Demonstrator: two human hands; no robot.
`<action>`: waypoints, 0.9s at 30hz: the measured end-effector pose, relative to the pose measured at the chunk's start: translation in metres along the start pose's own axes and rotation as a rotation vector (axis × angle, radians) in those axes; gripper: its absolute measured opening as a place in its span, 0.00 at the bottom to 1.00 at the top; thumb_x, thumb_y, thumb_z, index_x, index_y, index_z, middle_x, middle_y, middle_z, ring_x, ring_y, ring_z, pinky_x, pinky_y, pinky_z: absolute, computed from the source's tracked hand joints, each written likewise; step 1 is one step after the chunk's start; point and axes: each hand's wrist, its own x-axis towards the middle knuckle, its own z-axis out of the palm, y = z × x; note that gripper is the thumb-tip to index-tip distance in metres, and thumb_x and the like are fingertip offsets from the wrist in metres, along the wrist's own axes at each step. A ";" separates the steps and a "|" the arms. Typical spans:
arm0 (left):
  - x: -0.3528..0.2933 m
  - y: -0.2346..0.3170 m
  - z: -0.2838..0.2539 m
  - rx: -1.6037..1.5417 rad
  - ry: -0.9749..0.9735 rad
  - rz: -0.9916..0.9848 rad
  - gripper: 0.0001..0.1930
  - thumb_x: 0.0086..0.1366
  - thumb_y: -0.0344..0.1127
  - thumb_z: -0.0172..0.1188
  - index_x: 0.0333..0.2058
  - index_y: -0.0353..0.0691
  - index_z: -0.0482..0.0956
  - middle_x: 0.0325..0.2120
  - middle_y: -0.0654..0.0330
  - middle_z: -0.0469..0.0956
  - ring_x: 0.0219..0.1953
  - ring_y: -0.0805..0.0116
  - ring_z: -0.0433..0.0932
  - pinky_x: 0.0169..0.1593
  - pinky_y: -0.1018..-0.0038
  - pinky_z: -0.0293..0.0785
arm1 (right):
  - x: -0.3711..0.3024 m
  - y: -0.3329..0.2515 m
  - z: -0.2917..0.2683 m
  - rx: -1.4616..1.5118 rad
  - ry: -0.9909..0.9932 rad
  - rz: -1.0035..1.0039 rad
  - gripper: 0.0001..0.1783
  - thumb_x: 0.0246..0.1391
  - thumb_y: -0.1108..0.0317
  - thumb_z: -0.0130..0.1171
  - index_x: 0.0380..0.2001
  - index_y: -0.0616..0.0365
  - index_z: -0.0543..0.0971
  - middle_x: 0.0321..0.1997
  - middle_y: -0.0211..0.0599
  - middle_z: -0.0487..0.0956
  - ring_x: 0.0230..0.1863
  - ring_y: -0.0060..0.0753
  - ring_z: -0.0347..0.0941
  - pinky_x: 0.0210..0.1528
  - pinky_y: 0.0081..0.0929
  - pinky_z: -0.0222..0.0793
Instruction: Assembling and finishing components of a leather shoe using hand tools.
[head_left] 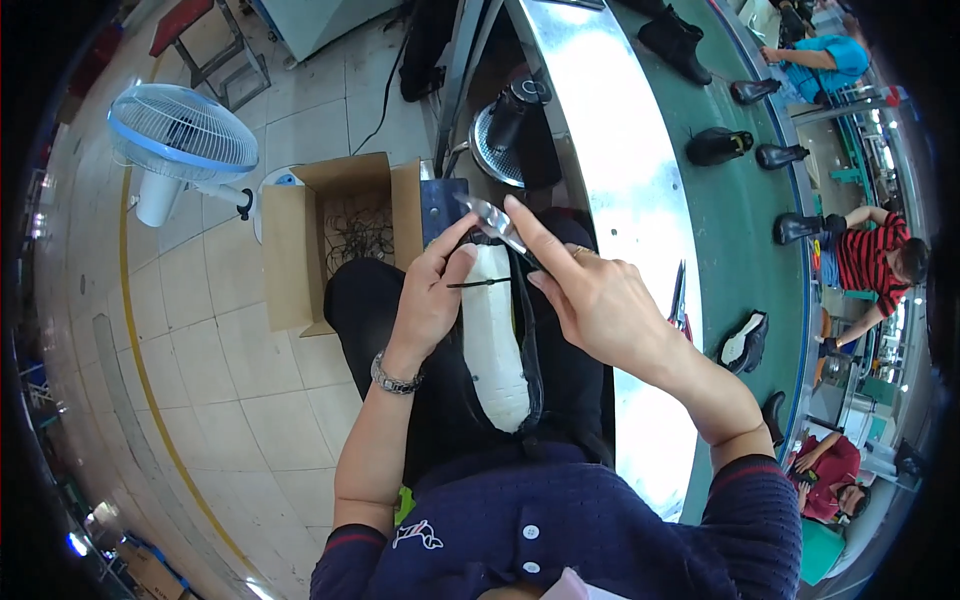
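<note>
A black shoe (532,370) lies sole up across my lap, its long white bottom facing me. A thin black cord (480,283) crosses the white part near its far end. My left hand (428,300), with a watch (396,374) on the wrist, grips that far end from the left, thumb and fingers closed. My right hand (592,290) is wrapped round a shiny silver hand tool (493,221), its index finger stretched along it. The tool's head is over the shoe's far end, close to my left fingertips. Its exact kind is unclear.
A cardboard box (290,250) holding tangled dark cords stands left of my knees, near a blue-white fan (180,130). On my right runs a metal bench edge (640,190) with a red-handled tool (680,305). Beyond it, a green conveyor (735,220) carries several black shoes; people sit across.
</note>
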 end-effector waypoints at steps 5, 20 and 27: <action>0.001 0.001 -0.004 -0.008 -0.051 0.018 0.22 0.68 0.32 0.54 0.60 0.35 0.70 0.48 0.59 0.78 0.45 0.74 0.76 0.51 0.78 0.71 | -0.002 0.004 0.022 0.118 0.271 -0.120 0.41 0.59 0.72 0.54 0.72 0.46 0.49 0.27 0.49 0.78 0.25 0.47 0.79 0.23 0.35 0.74; 0.004 0.011 0.001 -0.104 -0.169 0.004 0.23 0.68 0.31 0.57 0.61 0.34 0.68 0.57 0.61 0.71 0.54 0.75 0.71 0.59 0.80 0.63 | -0.105 0.123 0.104 0.192 0.471 0.751 0.36 0.58 0.62 0.58 0.68 0.52 0.60 0.52 0.64 0.73 0.53 0.62 0.71 0.55 0.48 0.67; -0.023 0.013 -0.002 -0.056 -0.035 0.162 0.26 0.65 0.25 0.54 0.62 0.35 0.67 0.62 0.54 0.67 0.64 0.65 0.65 0.67 0.70 0.57 | -0.225 0.149 0.126 0.063 0.627 1.030 0.28 0.48 0.68 0.67 0.52 0.63 0.73 0.47 0.51 0.76 0.49 0.48 0.74 0.54 0.40 0.69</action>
